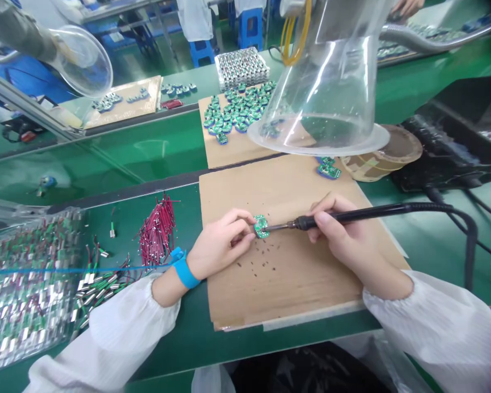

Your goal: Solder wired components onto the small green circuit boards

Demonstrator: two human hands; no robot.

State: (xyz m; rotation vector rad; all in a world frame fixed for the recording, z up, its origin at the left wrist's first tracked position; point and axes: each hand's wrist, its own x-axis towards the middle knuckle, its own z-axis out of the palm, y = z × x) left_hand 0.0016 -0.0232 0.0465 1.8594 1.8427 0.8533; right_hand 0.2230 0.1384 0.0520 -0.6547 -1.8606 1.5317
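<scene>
My left hand (225, 237), with a blue strap (185, 271) around its wrist, pinches the edge of a small green circuit board (261, 226) on the cardboard sheet (294, 289). In my right hand (339, 234) is a black-handled soldering iron (352, 214), held like a pen and pointing left. Its metal tip meets the board or sits just over it; I cannot tell which. Dark specks lie scattered on the cardboard around the board. Left of my left hand is a bundle of red wires (157, 232).
Small metal parts with wires (102, 289) and a filled plastic tray (28, 295) lie at left. A clear fume hood (319, 109) hangs above the cardboard. Many green boards (237, 112) lie behind. A tape roll (376, 158) and a black box (454, 136) stand at right.
</scene>
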